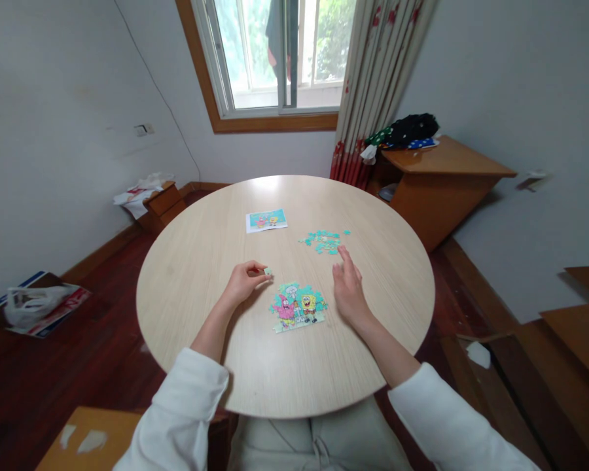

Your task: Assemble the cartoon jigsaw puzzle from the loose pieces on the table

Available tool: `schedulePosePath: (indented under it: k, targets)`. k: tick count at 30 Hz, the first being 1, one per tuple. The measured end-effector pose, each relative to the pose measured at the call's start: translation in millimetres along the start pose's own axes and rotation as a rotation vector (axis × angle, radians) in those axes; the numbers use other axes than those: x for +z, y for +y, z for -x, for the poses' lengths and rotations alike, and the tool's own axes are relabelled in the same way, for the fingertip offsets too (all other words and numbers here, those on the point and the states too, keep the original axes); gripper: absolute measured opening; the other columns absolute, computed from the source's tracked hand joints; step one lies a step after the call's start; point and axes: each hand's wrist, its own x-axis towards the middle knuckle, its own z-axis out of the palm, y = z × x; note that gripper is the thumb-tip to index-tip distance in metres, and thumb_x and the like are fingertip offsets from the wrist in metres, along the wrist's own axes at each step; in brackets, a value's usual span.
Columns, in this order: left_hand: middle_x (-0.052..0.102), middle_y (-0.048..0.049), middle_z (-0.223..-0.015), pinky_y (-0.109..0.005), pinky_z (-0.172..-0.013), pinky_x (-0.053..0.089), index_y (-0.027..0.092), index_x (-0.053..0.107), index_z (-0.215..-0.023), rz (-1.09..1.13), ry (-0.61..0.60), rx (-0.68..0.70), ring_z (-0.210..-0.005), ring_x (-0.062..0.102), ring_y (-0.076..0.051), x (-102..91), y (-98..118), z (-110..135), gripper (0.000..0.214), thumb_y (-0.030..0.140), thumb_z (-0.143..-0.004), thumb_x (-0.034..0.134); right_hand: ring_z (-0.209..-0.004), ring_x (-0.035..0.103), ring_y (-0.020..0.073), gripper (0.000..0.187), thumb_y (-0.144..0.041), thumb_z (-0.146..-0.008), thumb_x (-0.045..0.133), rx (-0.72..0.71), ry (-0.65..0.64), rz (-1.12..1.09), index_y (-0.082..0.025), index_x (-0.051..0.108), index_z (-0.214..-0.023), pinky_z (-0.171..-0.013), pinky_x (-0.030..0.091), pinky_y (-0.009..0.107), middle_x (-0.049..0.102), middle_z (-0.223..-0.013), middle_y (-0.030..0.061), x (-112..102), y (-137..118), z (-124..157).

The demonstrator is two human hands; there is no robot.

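Note:
Between thumb and fingers, my left hand [246,281] pinches a small pale green puzzle piece [267,271] just above the table. Below and to the right of it lies a partly joined jigsaw puzzle [299,307] with pink, yellow and teal cartoon figures. My right hand [349,288] is to the right of this puzzle, fingers stretched out, holding nothing visible. Beyond its fingertips is a loose spread of teal puzzle pieces [325,241]. A printed reference picture [266,220] with similar figures lies farther back on the table.
The round pale wood table [191,261] stands before a window [285,59]. A brown wooden desk [446,160] with dark cloth on it is at the back right. A small cabinet [164,204] with papers stands at the left. A plastic bag [32,304] lies on the floor.

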Motion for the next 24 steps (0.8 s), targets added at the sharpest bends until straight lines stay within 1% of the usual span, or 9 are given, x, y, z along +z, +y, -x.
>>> schedulePosePath:
  k: [3,7,10,19,22,24]
  targets:
    - [0.071,-0.0067,-0.072,-0.032,-0.066,0.051,0.016,0.073,-0.072,0.016,-0.053,-0.004,-0.070,0.066,-0.019,0.3,-0.1,0.8,0.028,0.027,-0.049,0.086,-0.146,0.031,0.0254,0.059,-0.050,-0.099,0.020,-0.009,-0.001,-0.009,-0.026,0.028,-0.152,-0.117,0.021,0.056,0.040,-0.155,0.0113,1.7,0.2,0.9]
    - [0.072,-0.0074,-0.076,-0.033,-0.069,0.052,0.016,0.075,-0.073,0.008,-0.064,-0.001,-0.070,0.067,-0.018,-0.1,-0.4,0.8,0.023,0.021,-0.052,0.085,-0.145,0.032,0.0262,0.060,-0.049,-0.099,0.018,-0.007,0.007,0.001,-0.024,0.027,-0.153,-0.116,0.024,0.056,0.040,-0.155,0.0129,3.3,0.4,0.8]
    - [0.073,-0.0081,-0.079,-0.033,-0.070,0.051,0.016,0.076,-0.075,-0.006,-0.080,-0.006,-0.069,0.066,-0.018,-0.4,-0.6,0.4,0.023,0.019,-0.054,0.084,-0.144,0.034,0.0257,0.060,-0.049,-0.099,0.019,-0.001,-0.011,-0.007,-0.022,0.030,-0.152,-0.116,0.025,0.055,0.041,-0.154,0.0138,3.0,0.3,0.0]
    - [0.074,-0.0069,-0.072,-0.031,-0.066,0.050,0.015,0.076,-0.078,0.010,-0.098,0.012,-0.066,0.065,-0.018,-0.4,-8.2,-2.5,0.034,0.032,-0.050,0.086,-0.142,0.038,0.0263,0.060,-0.052,-0.099,0.022,-0.016,-0.028,-0.053,-0.022,0.034,-0.150,-0.116,0.027,0.054,0.045,-0.152,0.0137,1.1,2.0,0.5]
    - [0.073,-0.0063,-0.070,-0.031,-0.067,0.050,0.015,0.075,-0.079,0.000,-0.118,0.003,-0.067,0.066,-0.018,-1.6,-9.5,-2.3,0.034,0.033,-0.052,0.085,-0.141,0.039,0.0268,0.060,-0.053,-0.099,0.022,-0.012,-0.032,-0.051,-0.023,0.035,-0.149,-0.116,0.028,0.055,0.046,-0.151,0.0136,1.6,2.1,0.7]
    - [0.073,-0.0064,-0.071,-0.031,-0.068,0.050,0.016,0.074,-0.078,-0.004,-0.121,-0.004,-0.068,0.067,-0.018,-2.0,-9.5,-2.1,0.032,0.032,-0.053,0.085,-0.142,0.039,0.0270,0.061,-0.054,-0.099,0.022,0.000,-0.037,-0.057,-0.021,0.036,-0.148,-0.116,0.028,0.054,0.045,-0.151,0.0144,2.0,1.5,0.8]
